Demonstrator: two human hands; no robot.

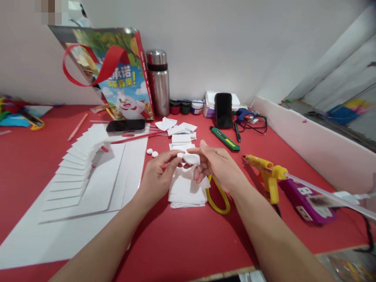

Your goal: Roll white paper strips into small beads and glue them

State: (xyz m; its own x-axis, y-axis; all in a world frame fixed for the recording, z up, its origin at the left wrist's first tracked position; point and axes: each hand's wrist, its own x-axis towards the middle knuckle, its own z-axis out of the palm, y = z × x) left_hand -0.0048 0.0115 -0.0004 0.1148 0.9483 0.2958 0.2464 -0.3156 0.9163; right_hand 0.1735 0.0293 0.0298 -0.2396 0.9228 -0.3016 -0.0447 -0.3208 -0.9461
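Between my two hands is a small strip of white paper (192, 158), its left end wound into a tight little roll. My left hand (157, 174) pinches that rolled end between thumb and forefinger. Around the loose end on the other side, the fingers of my right hand (219, 166) are partly curled, with the thumb raised. Below the hands lies a stack of white paper pieces (188, 194). Yellow-handled scissors (221, 201) are partly hidden by the stack and my right hand. Two small white paper rolls (152, 152) rest left of the strip.
On the left, fanned white cards (70, 176) lie over large white sheets (26, 243). Behind stand a gift bag (129, 86), a steel flask (158, 84) and paint jars (185, 107). A green cutter (225, 139) and a yellow glue gun (266, 172) lie right.
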